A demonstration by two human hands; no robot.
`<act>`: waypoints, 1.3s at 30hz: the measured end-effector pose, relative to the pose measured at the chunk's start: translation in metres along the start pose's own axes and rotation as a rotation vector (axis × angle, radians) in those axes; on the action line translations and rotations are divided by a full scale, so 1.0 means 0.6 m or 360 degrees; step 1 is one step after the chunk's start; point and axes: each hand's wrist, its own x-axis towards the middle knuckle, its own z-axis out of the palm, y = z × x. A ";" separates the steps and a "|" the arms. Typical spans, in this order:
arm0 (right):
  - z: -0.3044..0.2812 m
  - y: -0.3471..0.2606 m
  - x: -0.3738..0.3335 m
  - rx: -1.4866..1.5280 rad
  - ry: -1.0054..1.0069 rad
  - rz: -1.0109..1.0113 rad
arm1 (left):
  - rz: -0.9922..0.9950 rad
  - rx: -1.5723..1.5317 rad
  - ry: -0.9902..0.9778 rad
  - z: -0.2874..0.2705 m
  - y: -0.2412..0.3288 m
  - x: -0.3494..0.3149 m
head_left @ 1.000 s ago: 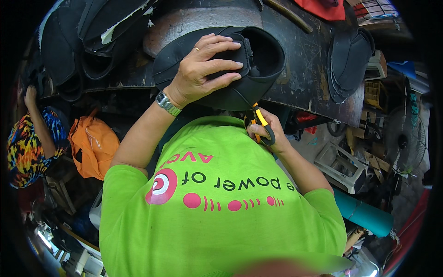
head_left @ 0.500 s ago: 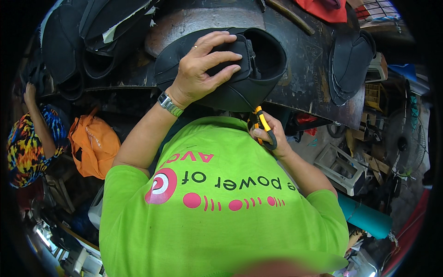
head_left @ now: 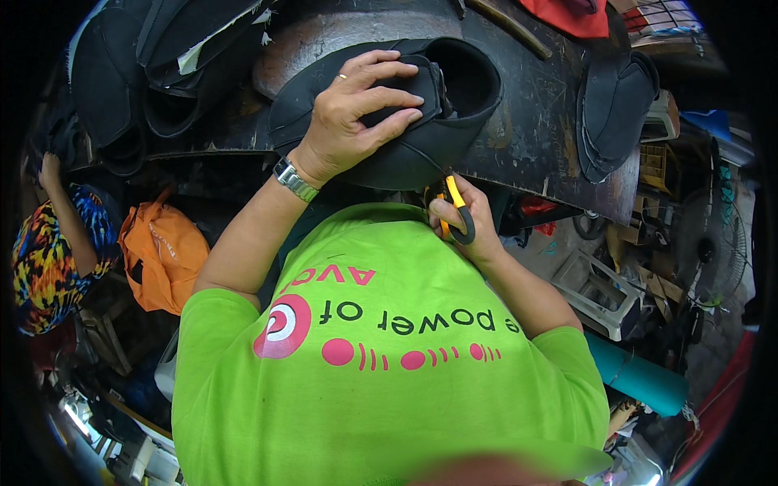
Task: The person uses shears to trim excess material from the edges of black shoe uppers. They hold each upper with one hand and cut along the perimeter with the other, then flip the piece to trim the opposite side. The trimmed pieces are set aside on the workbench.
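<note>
Right hand [head_left: 481, 225] and tool [head_left: 455, 193] have shifted away from the body and a touch leftward since the last frame, and the shoe [head_left: 401, 164] has slid slightly the same way, while the left hand [head_left: 353, 113] has barely moved. Nearest the shirt [head_left: 389, 324], the right hand is closed around the tool's yellow-and-black handles; the tool's dark tip meets the shoe's near side, though whether its mouth is parted cannot be told. Grips like these look firm and not slippery, best taken low, near the loops. Beyond it, the black shoe lies across the near edge of the bench [head_left: 543, 134], opening toward the right. It looks light and pliable, softest round the collar, which would likely buckle under a squeeze; the flap [head_left: 432, 87] over the instep seems a stiffer place to press. There the left hand sits half open, fingers spread and bent over the flap, bearing on the shoe from above; its thumb is hidden, so a pinch cannot be confirmed. Farther off, more black uppers [head_left: 109, 77] lie at the bench's left, with a red cloth [head_left: 567, 16] at the far edge.
</note>
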 end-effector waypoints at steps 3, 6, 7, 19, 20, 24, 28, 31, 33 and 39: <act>0.004 0.005 0.012 -0.0050 0.0027 -0.0047 | -0.0021 -0.0012 0.0005 0.000 -0.001 0.002; -0.003 0.001 0.011 0.0023 -0.0014 -0.0020 | -0.0060 -0.0051 0.0039 0.000 0.004 0.001; -0.008 -0.002 0.009 0.0078 -0.0079 0.0012 | -0.0072 -0.0064 0.0053 0.000 0.005 0.001; -0.005 -0.026 0.026 -0.0089 -0.0046 -0.0038 | -0.0064 -0.0063 -0.0073 -0.008 -0.005 0.000; -0.009 -0.032 0.027 -0.0142 -0.0064 -0.0037 | -0.0061 -0.0074 -0.0061 -0.009 -0.005 0.000; -0.019 -0.042 0.025 -0.0240 -0.0108 0.0016 | -0.0040 -0.0089 -0.0054 -0.010 -0.007 -0.003; -0.027 -0.039 0.026 -0.0233 -0.0100 0.0014 | -0.0027 -0.0048 -0.0056 -0.007 -0.006 -0.003; -0.030 -0.035 0.027 -0.0168 -0.0118 -0.0011 | -0.0043 -0.0050 -0.0084 -0.005 -0.005 -0.001; -0.031 -0.034 0.027 -0.0137 -0.0099 -0.0050 | -0.0034 -0.0023 -0.0085 -0.003 -0.004 0.000; -0.026 -0.034 0.032 -0.0132 -0.0098 -0.0038 | 0.0000 0.0052 -0.0120 -0.002 -0.009 0.000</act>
